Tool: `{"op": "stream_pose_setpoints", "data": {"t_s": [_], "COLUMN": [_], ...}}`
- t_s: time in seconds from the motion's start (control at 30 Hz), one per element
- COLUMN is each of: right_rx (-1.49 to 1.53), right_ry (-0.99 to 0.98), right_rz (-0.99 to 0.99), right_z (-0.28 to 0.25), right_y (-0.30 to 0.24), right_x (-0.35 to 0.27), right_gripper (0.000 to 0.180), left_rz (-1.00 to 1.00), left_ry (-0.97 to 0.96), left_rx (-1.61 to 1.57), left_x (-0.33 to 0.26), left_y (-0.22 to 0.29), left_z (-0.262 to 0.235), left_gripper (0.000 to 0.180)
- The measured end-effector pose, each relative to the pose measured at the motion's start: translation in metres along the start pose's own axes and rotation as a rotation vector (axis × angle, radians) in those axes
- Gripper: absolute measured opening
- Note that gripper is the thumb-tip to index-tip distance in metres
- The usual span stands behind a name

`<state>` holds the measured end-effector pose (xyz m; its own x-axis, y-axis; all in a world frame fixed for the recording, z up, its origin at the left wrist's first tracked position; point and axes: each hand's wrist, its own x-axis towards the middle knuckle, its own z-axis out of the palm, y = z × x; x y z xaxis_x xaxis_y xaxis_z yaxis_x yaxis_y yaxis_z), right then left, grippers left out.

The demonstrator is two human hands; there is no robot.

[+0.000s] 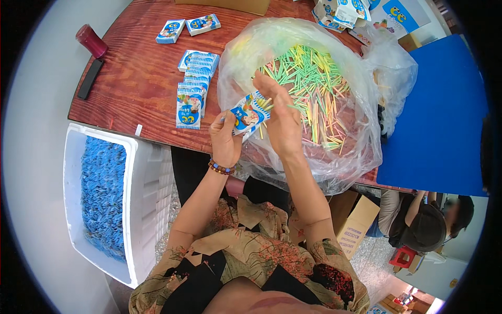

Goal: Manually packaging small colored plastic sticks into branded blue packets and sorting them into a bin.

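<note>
My left hand [226, 137] pinches a small blue-and-white paper packet [249, 113], tilted up toward the right. Pale yellow-green sticks [264, 103] poke out of its upper end. Beside that end is my right hand [285, 123], fingers stretched out and palm toward the sticks, which seem to touch it. Behind and right of my hands, a large clear plastic bag [361, 152] lies spread open on the table. Inside it is a loose heap of thin green, yellow and pink sticks [308, 68]. Left of my hands, several similar packets [189, 107] lie overlapping in a row.
Two more packets [170, 31] lie at the back of the reddish wooden table [136, 68]. A dark red bottle [92, 42] is at the left. A white foam box [130, 209] holds many blue wrappers. At right are a blue panel [434, 120], a cardboard box [358, 225] and another person [426, 227].
</note>
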<state>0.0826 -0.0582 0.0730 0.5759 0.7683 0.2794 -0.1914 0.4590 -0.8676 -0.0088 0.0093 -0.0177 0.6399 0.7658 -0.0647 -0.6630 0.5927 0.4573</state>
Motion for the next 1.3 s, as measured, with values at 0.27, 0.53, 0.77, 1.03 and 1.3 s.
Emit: {"op": "stream_pose_setpoints", "data": {"t_s": [0.27, 0.53, 0.77, 1.03, 1.3], "right_rx": [-0.134, -0.477, -0.470, -0.650, -0.702], "right_ry": [-0.023, -0.210, -0.113, -0.482, -0.365], "right_rz": [0.050, 0.103, 0.141, 0.374, 0.533], "right_z": [-0.005, -0.004, 0.002, -0.029, -0.013], "right_y": [0.007, -0.009, -0.010, -0.028, -0.032], "right_x": [0.003, 0.011, 0.010, 0.022, 0.023], "right_gripper": [0.049, 0.066, 0.068, 0.080, 0.082], "left_rz": [-0.008, -0.001, -0.023, -0.037, -0.055], "left_ry": [-0.018, -0.066, -0.015, -0.067, -0.112], "left_rx": [0.008, -0.022, -0.048, -0.048, -0.022], "left_x": [0.003, 0.007, 0.008, 0.012, 0.013], "left_y": [0.001, 0.007, 0.014, 0.016, 0.017], "left_z": [0.003, 0.003, 0.007, -0.003, -0.009], "left_gripper": [0.016, 0.016, 0.016, 0.017, 0.017]}}
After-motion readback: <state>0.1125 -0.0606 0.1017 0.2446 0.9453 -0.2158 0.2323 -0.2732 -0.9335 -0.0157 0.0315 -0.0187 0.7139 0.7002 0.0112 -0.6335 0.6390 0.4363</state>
